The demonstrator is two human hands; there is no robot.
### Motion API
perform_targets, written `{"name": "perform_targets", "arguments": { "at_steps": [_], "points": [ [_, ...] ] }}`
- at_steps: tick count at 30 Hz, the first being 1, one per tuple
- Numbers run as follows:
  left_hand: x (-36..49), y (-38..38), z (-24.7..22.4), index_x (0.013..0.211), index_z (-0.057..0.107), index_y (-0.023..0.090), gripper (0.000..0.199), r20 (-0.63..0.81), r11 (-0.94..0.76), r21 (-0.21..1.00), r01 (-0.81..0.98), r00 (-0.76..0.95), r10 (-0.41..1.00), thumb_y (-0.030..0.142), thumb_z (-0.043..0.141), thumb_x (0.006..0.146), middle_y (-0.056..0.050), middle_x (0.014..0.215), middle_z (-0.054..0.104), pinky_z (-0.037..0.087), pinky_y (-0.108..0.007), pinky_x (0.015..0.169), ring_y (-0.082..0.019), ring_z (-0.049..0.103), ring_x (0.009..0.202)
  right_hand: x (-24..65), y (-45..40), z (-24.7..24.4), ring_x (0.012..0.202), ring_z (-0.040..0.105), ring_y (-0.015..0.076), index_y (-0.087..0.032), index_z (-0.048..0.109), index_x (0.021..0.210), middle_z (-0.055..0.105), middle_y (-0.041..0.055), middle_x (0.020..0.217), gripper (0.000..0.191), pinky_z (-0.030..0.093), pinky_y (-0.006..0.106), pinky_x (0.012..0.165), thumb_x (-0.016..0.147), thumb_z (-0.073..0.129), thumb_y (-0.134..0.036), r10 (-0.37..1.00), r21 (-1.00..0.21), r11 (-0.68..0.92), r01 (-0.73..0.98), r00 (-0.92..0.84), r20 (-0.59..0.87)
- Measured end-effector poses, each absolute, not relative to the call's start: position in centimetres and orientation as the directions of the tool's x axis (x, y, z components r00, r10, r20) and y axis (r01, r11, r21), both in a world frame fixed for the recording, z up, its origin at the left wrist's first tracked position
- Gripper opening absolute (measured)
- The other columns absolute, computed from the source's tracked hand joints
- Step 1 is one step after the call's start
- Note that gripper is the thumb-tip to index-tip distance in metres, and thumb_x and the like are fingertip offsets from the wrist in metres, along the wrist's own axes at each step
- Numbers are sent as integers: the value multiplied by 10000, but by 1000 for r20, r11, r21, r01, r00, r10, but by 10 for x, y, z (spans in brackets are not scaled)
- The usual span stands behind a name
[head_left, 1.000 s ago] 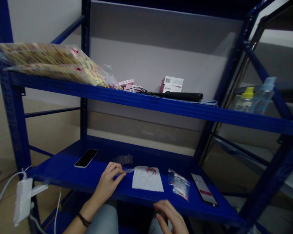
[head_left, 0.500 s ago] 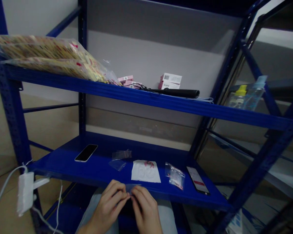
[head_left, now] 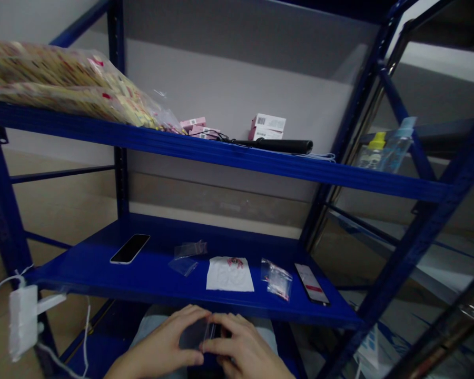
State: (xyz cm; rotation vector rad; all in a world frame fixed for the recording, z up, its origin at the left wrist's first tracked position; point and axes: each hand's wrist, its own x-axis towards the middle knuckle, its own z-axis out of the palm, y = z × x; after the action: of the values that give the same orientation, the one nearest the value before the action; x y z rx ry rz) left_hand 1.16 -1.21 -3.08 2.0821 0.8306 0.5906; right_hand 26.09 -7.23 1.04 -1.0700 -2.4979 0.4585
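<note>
Low in the head view, in front of the lower shelf's edge, my hands hold a small clear plastic bag [head_left: 209,331] between them. My right hand [head_left: 247,345] pinches the bag with thumb and fingers. My left hand [head_left: 164,342] curves around the other side, its thumb and forefinger apart with the clear film between them. Just beyond, on the shelf, lies a white paper sheet [head_left: 225,279] with small red pieces [head_left: 235,262] at its top edge. Flat empty zip bags [head_left: 185,266] lie to its left, and filled small bags [head_left: 278,281] to its right.
Phones lie at the left [head_left: 130,249] and right [head_left: 311,284] of the blue lower shelf [head_left: 150,281]. Above, the upper shelf beam [head_left: 221,158] carries packed bags [head_left: 63,84], boxes [head_left: 268,125] and a black rod [head_left: 284,146]. A white power strip [head_left: 22,321] hangs at the left.
My hands, earlier pinched close together, have spread, with the left thumb and forefinger now apart around the bag. The view has shifted slightly, moving the shelf leftward in it.
</note>
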Motion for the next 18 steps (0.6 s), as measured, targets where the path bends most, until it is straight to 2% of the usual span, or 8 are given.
{"name": "perform_targets", "arguments": {
  "at_steps": [5,9,14,18],
  "points": [
    [16,2,-49,1356,554,373,770,83,-421,831,364,668,740,466,863,656,-70,1455,518,249,-528,1166,-357,390,1375,262,-70,17,1285,503,214,-473,586,1258,490,-52,1450,579,371,374,1102,825,563,-89,738,-443,656,611,-643,206],
    [23,16,-64,1374,538,347,787,63,-367,853,371,626,777,470,851,663,-87,1476,497,211,-563,1171,-369,354,1396,263,-63,20,1250,521,189,-443,597,1255,534,-54,1390,567,379,317,1091,827,553,-74,760,-473,634,612,-605,236],
    [39,25,-61,1339,569,293,713,168,-353,917,188,621,766,440,830,691,-94,1401,569,322,-516,1131,-343,473,1304,265,-48,17,1139,568,198,-360,667,1180,593,-3,1272,465,454,300,1001,805,572,-102,761,-453,640,621,-594,261],
    [48,29,-57,1313,570,272,661,209,-331,940,82,628,750,369,827,711,-75,1338,610,381,-444,1093,-317,518,1250,269,-41,20,1181,551,197,-341,670,1184,581,4,1306,432,438,312,1025,828,564,-119,744,-502,651,569,-611,270]
  ]
}}
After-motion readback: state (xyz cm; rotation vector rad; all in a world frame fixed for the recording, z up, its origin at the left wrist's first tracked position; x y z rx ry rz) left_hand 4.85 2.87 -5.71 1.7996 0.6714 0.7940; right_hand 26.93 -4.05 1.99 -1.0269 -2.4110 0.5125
